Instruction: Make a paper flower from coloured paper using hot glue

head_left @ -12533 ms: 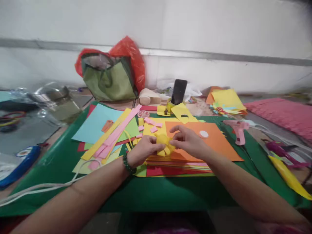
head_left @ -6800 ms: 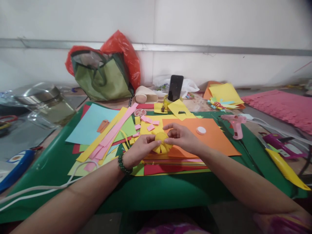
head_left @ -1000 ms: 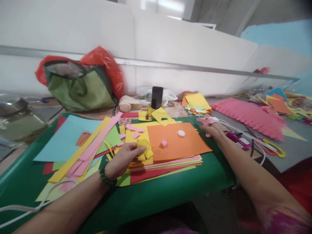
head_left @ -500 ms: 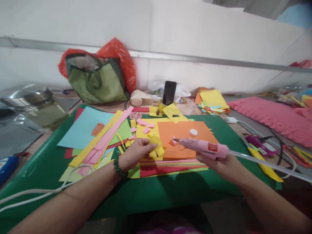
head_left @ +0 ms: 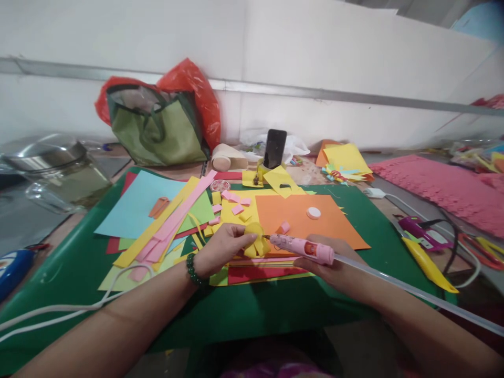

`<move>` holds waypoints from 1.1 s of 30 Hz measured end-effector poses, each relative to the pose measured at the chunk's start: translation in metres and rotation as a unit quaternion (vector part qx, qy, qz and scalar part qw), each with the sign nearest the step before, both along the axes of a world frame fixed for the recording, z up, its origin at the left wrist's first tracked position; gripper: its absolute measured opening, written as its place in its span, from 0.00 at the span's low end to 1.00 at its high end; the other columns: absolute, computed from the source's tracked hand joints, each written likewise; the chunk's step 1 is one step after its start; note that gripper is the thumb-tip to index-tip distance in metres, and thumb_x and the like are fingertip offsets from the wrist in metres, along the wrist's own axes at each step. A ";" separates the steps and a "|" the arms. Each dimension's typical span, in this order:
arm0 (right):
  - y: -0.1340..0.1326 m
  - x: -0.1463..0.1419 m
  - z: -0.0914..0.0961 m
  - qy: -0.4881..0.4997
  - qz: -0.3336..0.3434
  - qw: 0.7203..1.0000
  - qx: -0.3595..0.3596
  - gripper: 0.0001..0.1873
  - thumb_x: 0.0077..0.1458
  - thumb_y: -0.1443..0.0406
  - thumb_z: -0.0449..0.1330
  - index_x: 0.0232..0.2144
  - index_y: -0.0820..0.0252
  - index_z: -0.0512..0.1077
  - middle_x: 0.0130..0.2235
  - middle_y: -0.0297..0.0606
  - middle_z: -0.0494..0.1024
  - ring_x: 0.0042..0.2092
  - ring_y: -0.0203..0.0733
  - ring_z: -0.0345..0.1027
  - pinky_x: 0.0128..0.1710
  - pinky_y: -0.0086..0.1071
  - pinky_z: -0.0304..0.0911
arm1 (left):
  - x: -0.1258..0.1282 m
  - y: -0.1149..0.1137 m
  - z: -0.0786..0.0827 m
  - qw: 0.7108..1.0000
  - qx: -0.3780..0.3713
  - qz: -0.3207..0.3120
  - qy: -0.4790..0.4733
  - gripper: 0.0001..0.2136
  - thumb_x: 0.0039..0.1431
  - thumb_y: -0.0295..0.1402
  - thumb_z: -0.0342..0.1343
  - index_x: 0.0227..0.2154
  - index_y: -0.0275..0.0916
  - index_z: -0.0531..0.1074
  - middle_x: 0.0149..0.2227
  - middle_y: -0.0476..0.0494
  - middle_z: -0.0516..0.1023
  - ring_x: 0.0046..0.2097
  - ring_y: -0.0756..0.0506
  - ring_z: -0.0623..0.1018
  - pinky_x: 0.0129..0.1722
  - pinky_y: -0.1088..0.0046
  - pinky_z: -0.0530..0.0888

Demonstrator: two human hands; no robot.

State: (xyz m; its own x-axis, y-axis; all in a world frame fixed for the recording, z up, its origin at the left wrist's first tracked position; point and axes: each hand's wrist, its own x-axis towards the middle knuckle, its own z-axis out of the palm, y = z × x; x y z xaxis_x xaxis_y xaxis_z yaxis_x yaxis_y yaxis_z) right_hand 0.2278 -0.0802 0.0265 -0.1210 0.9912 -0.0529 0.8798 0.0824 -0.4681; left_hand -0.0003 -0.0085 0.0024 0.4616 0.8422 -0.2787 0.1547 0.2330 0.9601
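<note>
Tabletop (head_left: 252, 310), under a green cover, fills most of my view. Far right, a pink scalloped mat (head_left: 437, 184) lies flat. Back left against the wall, a green bag (head_left: 157, 134) slumps with red plastic behind it. A lidded glass jar (head_left: 63, 176) sits to its left.

Coloured paper is spread at centre. A light blue sheet (head_left: 132, 207) lies to the left and an orange sheet (head_left: 338, 231) tops the stack to the right. Long yellow and pink strips (head_left: 173, 218) slant across between them. A white cord (head_left: 71, 307) loops over the near left of the cover.

Left hand (head_left: 222, 251): thumb and fingers pinched on a yellow paper piece (head_left: 255, 242), a curl with short loops hanging under it. It is held at the near-left corner of the orange sheet. Dark bead bracelet (head_left: 192, 269) on that wrist.

Right hand (head_left: 334, 265): closed round the grip of a pink glue gun (head_left: 305, 248), barrel roughly level, pointing left. A clear glue stick (head_left: 413, 291) runs out of its back towards the near right. The nozzle sits right at the yellow paper piece, but I cannot tell whether it touches.

Smaller items:
- a dark phone (head_left: 274, 148) propped upright at the back
- a yellow knife (head_left: 429, 265) lying on the right
- a white disc (head_left: 314, 212) on the orange sheet
- a small pink scrap (head_left: 284, 227) also on the orange sheet, just beyond the gun's nozzle
</note>
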 end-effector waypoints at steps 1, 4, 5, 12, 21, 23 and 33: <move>0.000 -0.001 0.001 -0.009 -0.002 1.000 -0.013 0.18 0.51 0.49 0.57 0.22 0.55 0.65 0.21 0.31 0.72 0.23 0.38 0.64 0.22 0.29 0.53 | 0.000 0.000 0.000 1.000 0.003 -0.002 0.002 0.13 0.46 0.39 0.60 0.16 0.36 0.68 0.16 0.53 0.66 0.19 0.55 0.62 0.20 0.79 0.61; 0.002 -0.003 0.004 -0.021 -0.007 0.999 -0.036 0.18 0.51 0.49 0.56 0.22 0.56 0.62 0.21 0.31 0.70 0.24 0.38 0.63 0.23 0.29 0.51 | 0.000 0.000 0.000 1.000 0.005 -0.009 0.005 0.13 0.46 0.40 0.60 0.16 0.36 0.68 0.16 0.54 0.65 0.19 0.55 0.61 0.20 0.79 0.61; 0.002 -0.004 0.005 -0.022 -0.009 0.999 -0.038 0.18 0.51 0.49 0.57 0.22 0.56 0.62 0.22 0.31 0.70 0.24 0.38 0.63 0.23 0.29 0.51 | 0.000 0.000 0.001 1.000 0.006 -0.008 0.006 0.13 0.46 0.40 0.60 0.16 0.36 0.68 0.16 0.54 0.64 0.19 0.55 0.61 0.20 0.79 0.61; 0.001 -0.006 0.008 -0.038 0.008 0.998 -0.050 0.16 0.51 0.51 0.57 0.23 0.56 0.64 0.23 0.32 0.71 0.26 0.38 0.65 0.24 0.29 0.51 | 0.001 -0.001 0.004 1.000 0.005 -0.006 0.006 0.13 0.45 0.39 0.60 0.15 0.37 0.67 0.15 0.55 0.64 0.19 0.55 0.61 0.20 0.79 0.62; 0.002 -0.001 0.004 0.006 0.007 1.000 -0.016 0.17 0.50 0.51 0.58 0.21 0.56 0.63 0.21 0.30 0.69 0.24 0.36 0.62 0.23 0.28 0.50 | 0.000 -0.001 0.005 1.000 0.003 -0.008 0.017 0.14 0.44 0.40 0.61 0.16 0.36 0.66 0.16 0.55 0.63 0.20 0.55 0.61 0.21 0.79 0.62; 0.002 -0.001 0.005 0.014 -0.005 1.000 -0.006 0.17 0.50 0.52 0.58 0.20 0.56 0.62 0.21 0.30 0.68 0.23 0.36 0.61 0.22 0.28 0.50 | 0.001 -0.001 0.006 1.000 -0.007 -0.011 0.013 0.13 0.44 0.39 0.61 0.16 0.36 0.66 0.16 0.55 0.63 0.20 0.55 0.62 0.21 0.79 0.63; 0.006 0.008 0.002 0.158 -0.015 0.985 0.063 0.17 0.53 0.52 0.57 0.40 0.52 0.75 0.39 0.38 0.80 0.43 0.48 0.72 0.36 0.35 0.67 | -0.001 -0.002 0.006 1.000 -0.003 -0.020 -0.007 0.13 0.45 0.40 0.62 0.18 0.36 0.69 0.18 0.52 0.68 0.21 0.54 0.64 0.21 0.79 0.63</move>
